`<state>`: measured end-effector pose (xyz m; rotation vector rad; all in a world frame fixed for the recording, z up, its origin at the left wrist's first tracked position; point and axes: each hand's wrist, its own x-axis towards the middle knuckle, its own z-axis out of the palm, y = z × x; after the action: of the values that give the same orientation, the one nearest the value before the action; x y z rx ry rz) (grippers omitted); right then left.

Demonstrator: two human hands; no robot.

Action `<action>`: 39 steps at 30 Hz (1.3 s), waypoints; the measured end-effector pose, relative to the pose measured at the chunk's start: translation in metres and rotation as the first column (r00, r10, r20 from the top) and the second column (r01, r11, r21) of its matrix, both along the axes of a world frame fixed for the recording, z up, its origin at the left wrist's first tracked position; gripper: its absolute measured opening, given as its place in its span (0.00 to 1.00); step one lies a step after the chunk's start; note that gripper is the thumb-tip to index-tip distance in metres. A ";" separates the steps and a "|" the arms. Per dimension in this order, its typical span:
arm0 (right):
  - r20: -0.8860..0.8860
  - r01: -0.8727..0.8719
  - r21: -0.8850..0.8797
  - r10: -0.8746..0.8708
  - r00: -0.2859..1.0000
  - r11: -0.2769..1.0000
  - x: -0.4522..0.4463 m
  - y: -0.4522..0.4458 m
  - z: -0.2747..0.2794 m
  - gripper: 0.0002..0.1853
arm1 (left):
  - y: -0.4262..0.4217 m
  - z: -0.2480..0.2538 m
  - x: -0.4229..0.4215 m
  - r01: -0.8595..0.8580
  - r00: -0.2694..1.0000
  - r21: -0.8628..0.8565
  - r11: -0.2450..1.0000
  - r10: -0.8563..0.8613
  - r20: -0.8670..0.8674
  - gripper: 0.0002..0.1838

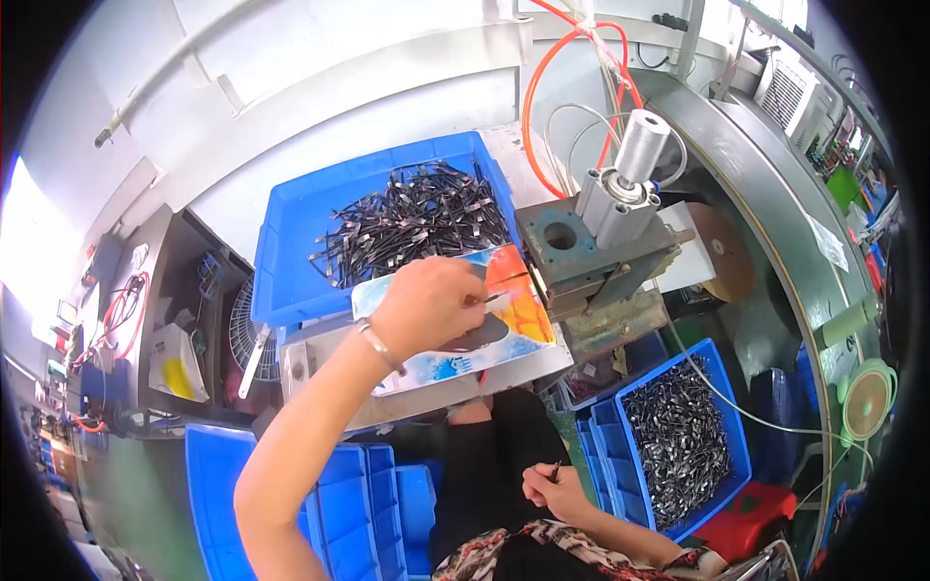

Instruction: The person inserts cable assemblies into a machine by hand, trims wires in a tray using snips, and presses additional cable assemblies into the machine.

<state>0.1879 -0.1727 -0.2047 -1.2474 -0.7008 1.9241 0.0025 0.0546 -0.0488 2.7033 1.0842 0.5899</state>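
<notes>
My left hand (433, 302), with a metal bangle at its wrist, is above a colourful printed sheet (426, 370). Its fingers are pinched together at a small thin piece I cannot clearly make out. Low in front of my lap, my right hand (557, 491) is closed, and a small dark tip shows at its fingers. Behind the sheet, a blue tray (291, 237) holds a heap of thin black strips with shiny metal ends (426, 218). To the right of the sheet stands a metal press (591, 232) with a silver cylinder on top.
A blue bin (733, 426) full of small dark metal parts (678, 441) stands low on the right, beside a red stool (751, 518). Empty blue crates (339, 504) are at lower left. Orange air hose (528, 107) loops behind the press. A green fan (865, 402) is far right.
</notes>
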 end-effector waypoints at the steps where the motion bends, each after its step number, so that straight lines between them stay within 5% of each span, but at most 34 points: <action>1: 0.005 -0.004 -0.006 0.004 1.000 1.000 0.001 0.001 -0.002 0.16 | 0.006 -0.002 0.007 0.006 1.000 -0.003 1.000 -0.006 -0.004 0.06; 10: 0.025 0.019 -0.031 -0.018 1.000 0.999 0.004 0.008 -0.008 0.15 | 0.037 -0.008 0.041 0.022 0.986 -0.150 0.988 -0.046 -0.157 0.09; 24: 0.052 -0.009 -0.050 0.012 0.999 0.999 0.003 0.005 -0.010 0.14 | 0.038 0.000 0.042 0.036 0.997 -0.387 0.921 -0.060 -0.050 0.08; 30: 0.075 -0.004 -0.034 0.006 0.997 0.999 -0.001 0.007 -0.009 0.15 | 0.036 -0.007 0.034 0.104 0.995 -0.371 0.923 -0.097 0.036 0.12; 39: 0.067 -0.028 -0.061 0.033 0.997 0.998 -0.001 0.004 -0.010 0.17 | 0.036 -0.013 0.035 0.105 0.989 -0.241 0.965 -0.126 -0.074 0.16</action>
<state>0.1865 -0.1683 -0.2146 -1.3523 -0.7052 1.9480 0.0375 0.0904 -0.0623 2.5814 0.9417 0.3023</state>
